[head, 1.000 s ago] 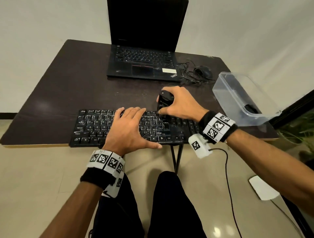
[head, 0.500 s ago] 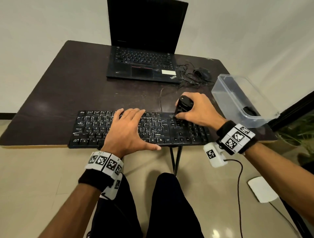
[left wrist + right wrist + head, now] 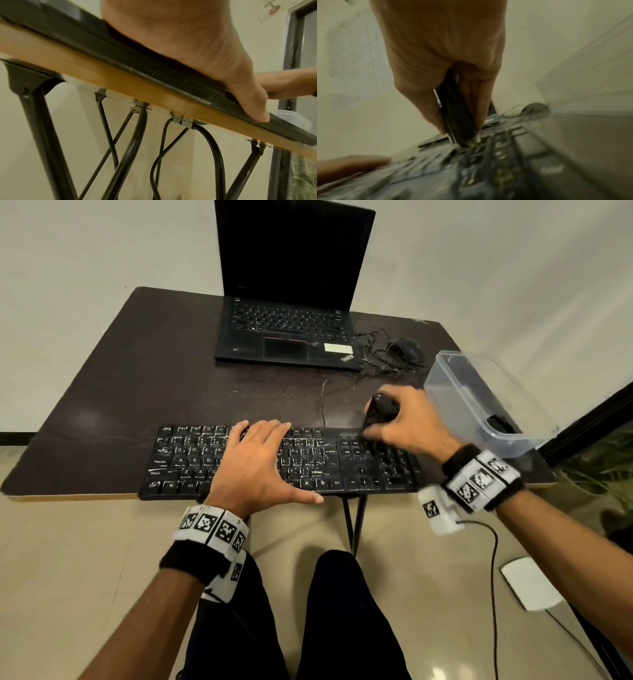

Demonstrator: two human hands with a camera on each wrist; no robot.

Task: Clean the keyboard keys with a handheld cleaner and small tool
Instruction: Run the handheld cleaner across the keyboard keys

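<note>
A black keyboard (image 3: pixel 318 462) lies along the near edge of the dark table (image 3: pixel 137 392). My left hand (image 3: pixel 253 463) rests flat on its middle keys, fingers straight, thumb out along the front edge (image 3: pixel 254 108). My right hand (image 3: pixel 404 422) grips a black handheld cleaner (image 3: pixel 382 409), its tip down on the keys right of the main block. In the right wrist view the cleaner (image 3: pixel 455 119) shows between thumb and fingers, its nozzle touching the blurred keys of the keyboard (image 3: pixel 488 162).
An open black laptop (image 3: pixel 287 333) stands at the back of the table, a black mouse (image 3: pixel 404 349) with tangled cable beside it. A clear plastic box (image 3: pixel 479 402) holding a small dark item sits at the right edge. Black metal table legs (image 3: pixel 42 135) run below.
My right hand has carried the cleaner rightward along the keyboard, from near the middle to the right-hand key block. The left hand has stayed in place.
</note>
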